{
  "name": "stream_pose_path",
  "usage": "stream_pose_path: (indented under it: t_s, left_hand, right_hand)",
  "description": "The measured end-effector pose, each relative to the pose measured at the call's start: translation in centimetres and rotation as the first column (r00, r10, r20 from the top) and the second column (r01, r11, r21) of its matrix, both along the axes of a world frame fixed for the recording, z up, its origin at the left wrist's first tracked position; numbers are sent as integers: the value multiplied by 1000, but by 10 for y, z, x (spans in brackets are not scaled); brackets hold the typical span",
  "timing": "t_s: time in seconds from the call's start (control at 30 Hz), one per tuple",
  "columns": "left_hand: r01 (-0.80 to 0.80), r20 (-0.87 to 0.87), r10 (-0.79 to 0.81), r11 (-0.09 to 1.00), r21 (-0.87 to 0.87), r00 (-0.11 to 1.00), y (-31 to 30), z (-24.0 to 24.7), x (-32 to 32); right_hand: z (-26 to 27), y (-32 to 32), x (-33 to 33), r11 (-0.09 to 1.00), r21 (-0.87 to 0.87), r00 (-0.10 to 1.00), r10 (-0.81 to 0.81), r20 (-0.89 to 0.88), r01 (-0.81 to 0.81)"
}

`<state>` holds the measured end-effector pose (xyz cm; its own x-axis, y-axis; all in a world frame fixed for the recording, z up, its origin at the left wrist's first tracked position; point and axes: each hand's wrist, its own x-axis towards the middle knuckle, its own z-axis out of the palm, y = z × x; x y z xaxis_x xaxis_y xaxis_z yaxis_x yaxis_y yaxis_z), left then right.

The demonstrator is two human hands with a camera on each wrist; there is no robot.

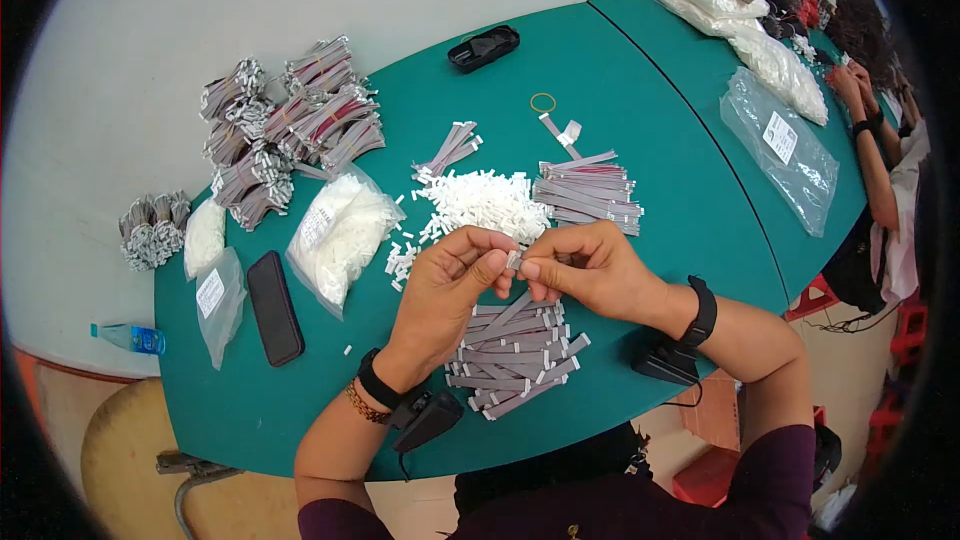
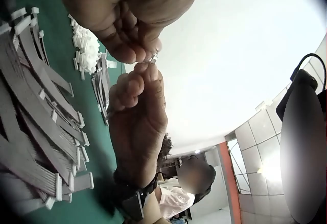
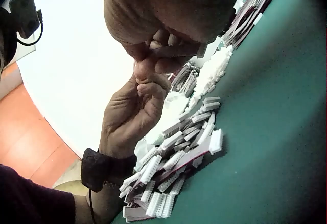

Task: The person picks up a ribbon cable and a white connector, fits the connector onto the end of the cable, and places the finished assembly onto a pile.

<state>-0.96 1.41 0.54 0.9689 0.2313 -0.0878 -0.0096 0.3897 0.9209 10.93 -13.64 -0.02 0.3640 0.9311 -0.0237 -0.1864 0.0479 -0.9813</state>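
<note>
In the head view both hands meet above the table. My left hand (image 1: 447, 285) pinches a small white connector (image 1: 514, 260) between thumb and finger. From the other side my right hand (image 1: 598, 270) pinches the same piece, and in the right wrist view a grey ribbon cable (image 3: 176, 51) runs through its fingers. Just below the hands lies a pile of grey ribbon cables with white ends (image 1: 510, 360). Beyond them is a heap of loose white connectors (image 1: 480, 202). The fingertips partly hide the held connector.
Bundled cables (image 1: 322, 120), a bag of white pieces (image 1: 340, 230) and a phone (image 1: 275, 308) lie at the left. More ribbon cables (image 1: 588, 193), a rubber band (image 1: 543, 102) and a black case (image 1: 484, 48) sit farther back. Another person's arms (image 1: 872, 155) are at the far right.
</note>
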Motion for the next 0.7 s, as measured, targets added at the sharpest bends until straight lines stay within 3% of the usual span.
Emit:
stream_pose_path:
  t_s: [0.7]
  left_hand:
    - [11, 10, -11, 999, -32, 1000, -1, -1, 0]
  right_hand:
    - [0, 0, -1, 1000, 13, 1000, -13, -9, 13]
